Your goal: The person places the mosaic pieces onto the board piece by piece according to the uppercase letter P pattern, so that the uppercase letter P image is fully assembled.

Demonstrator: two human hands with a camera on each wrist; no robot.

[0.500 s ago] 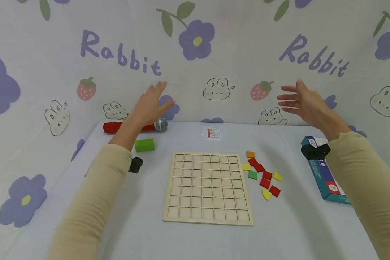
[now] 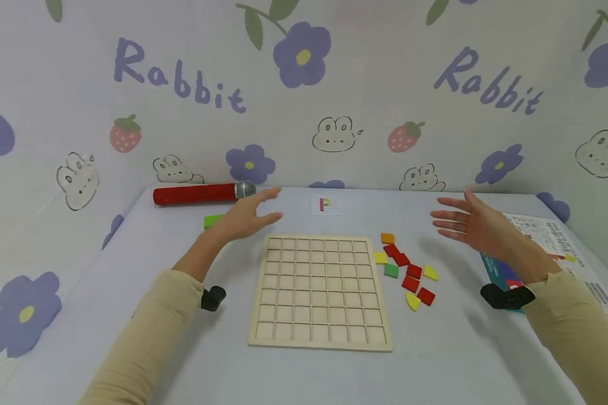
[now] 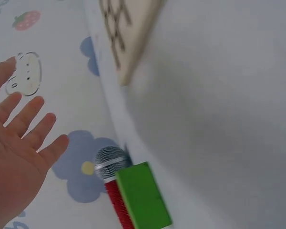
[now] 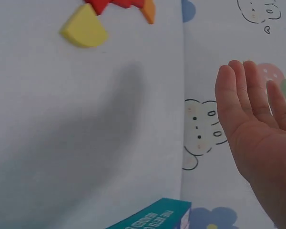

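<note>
My left hand [image 2: 243, 218] hangs in the air left of the wooden grid board [image 2: 258, 292], fingers extended and holding nothing. In the head view it partly covers a green block [image 2: 213, 220], which shows whole-faced in the left wrist view. My right hand [image 2: 478, 225] is raised with straight, slightly spread fingers, to the right of the loose tiles and holding nothing. Those pieces include red tiles [image 2: 414, 271], yellow quarter-rounds [image 2: 412, 302], a yellow square [image 2: 380, 258], a green square [image 2: 391, 270] and an orange square [image 2: 387, 238]. The board's cells hold no tiles.
A red microphone [image 2: 195, 194] lies at the back left. Behind the board is a small card [image 2: 326, 205] with a coloured grid pattern. A teal and white box [image 2: 582, 259] lies at the right, partly behind my right forearm. A patterned cloth [image 2: 365, 67] hangs at the back.
Both hands have come down from in front of the backdrop toward the table. The left hand now covers part of the green block and the microphone is less hidden. The tiles stay put.
</note>
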